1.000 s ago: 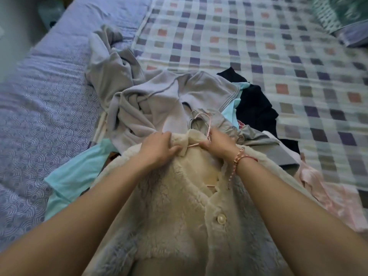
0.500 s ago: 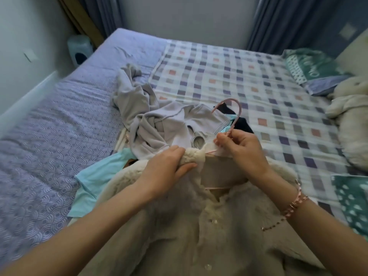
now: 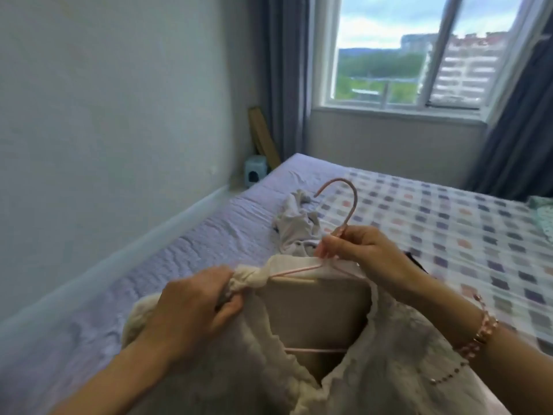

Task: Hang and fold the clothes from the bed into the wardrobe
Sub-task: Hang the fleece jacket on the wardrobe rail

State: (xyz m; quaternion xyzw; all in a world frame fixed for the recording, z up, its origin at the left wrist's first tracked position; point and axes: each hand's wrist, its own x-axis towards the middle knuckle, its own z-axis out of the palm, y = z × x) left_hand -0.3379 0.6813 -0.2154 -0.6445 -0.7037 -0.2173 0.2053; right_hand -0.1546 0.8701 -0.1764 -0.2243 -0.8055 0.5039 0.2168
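A cream fleece jacket hangs in front of me on a pink hanger, lifted above the bed. My right hand pinches the hanger at the base of its hook. My left hand grips the bunched collar and left shoulder of the jacket. The hanger's lower bar shows inside the open neck. A grey garment lies crumpled on the bed behind the hanger. The wardrobe is not in view.
The bed has a lilac sheet on the left and a checked blanket on the right. A grey wall runs along the left. A window with dark curtains stands beyond the bed. A small blue box sits in the corner.
The jacket and hanger have been raised off the clothes pile and my view has tilted up to the window. My right hand slid up to the hook's base.
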